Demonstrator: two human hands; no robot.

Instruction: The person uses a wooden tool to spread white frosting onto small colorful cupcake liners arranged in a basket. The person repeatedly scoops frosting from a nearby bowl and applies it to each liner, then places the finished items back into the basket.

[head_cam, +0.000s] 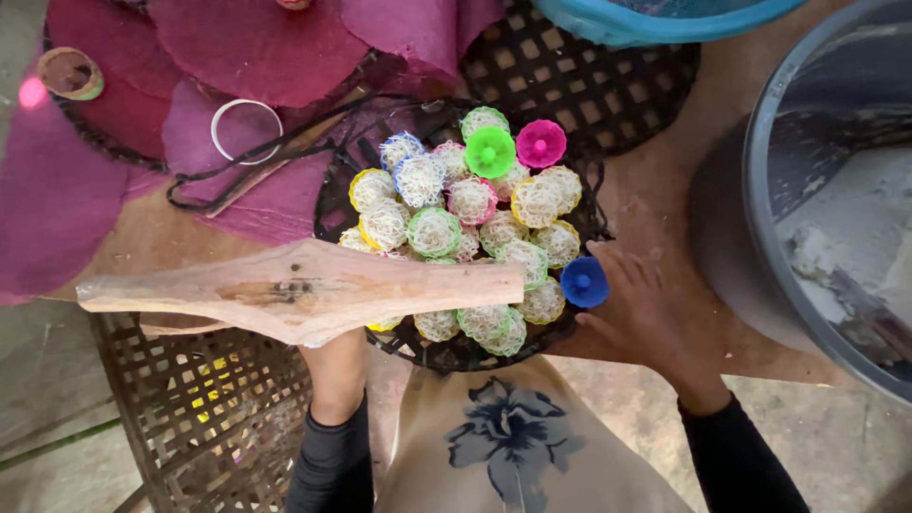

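A flat wooden paddle lies across the view, its broad end over a black woven tray. My left hand grips it from underneath and is mostly hidden by the wood. The tray holds several small round cups packed with pale fibre, rimmed in green, yellow, pink and blue. My right hand rests at the tray's right edge, fingers on a blue cup. A green cup and a pink cup sit at the far side.
Purple cloth pieces and a white ring lie at the back left. A large grey basin stands on the right, a blue tub at the top. A woven stool is lower left. A second black tray lies behind.
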